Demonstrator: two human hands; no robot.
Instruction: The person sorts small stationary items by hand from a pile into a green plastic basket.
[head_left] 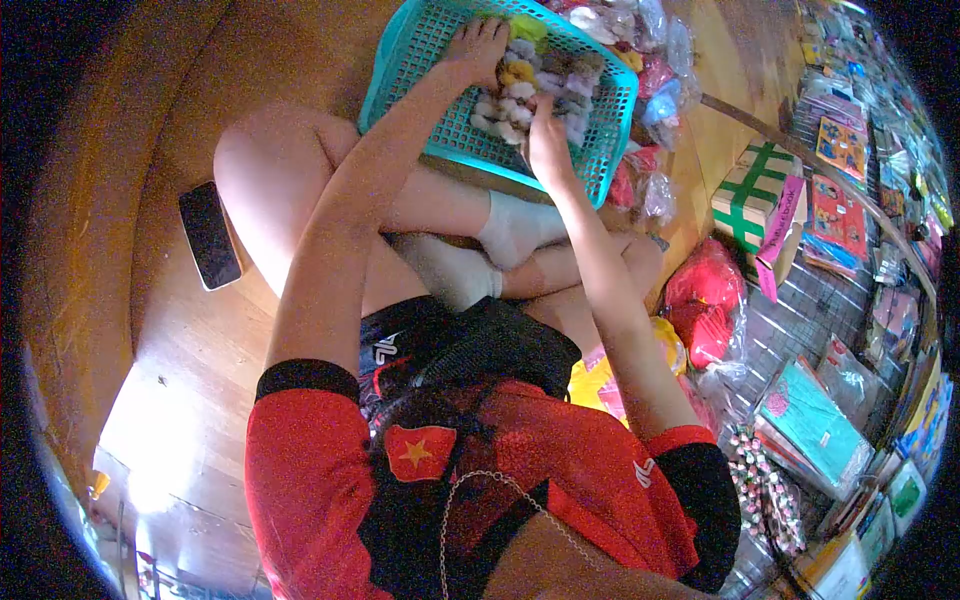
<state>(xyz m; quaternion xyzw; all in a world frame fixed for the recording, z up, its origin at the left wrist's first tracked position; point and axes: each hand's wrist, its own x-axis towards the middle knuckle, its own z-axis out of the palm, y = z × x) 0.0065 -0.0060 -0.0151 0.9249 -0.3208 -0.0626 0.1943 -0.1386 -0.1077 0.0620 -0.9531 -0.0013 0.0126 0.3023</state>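
Red-and-black shirt point(520, 422) at six o'clock; teal basket point(622, 125) at twelve.
Left to right: phone point(209, 238) at nine; left hand point(478, 50), fingers spread, beside fluffy pieces point(519, 72) in the basket; right hand point(548, 145) narrow among them, grip hidden from me; bagged bundles point(658, 100) at one. Seemingly a handling step; lifting any piece would call for a light pinch.

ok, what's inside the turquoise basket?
In the basket: fluffy bobbles in grey, white and mustard, plus something yellow-green near the far side. Whatever lies under the bobbles or beneath the left hand and right hand is covered, can't tell.
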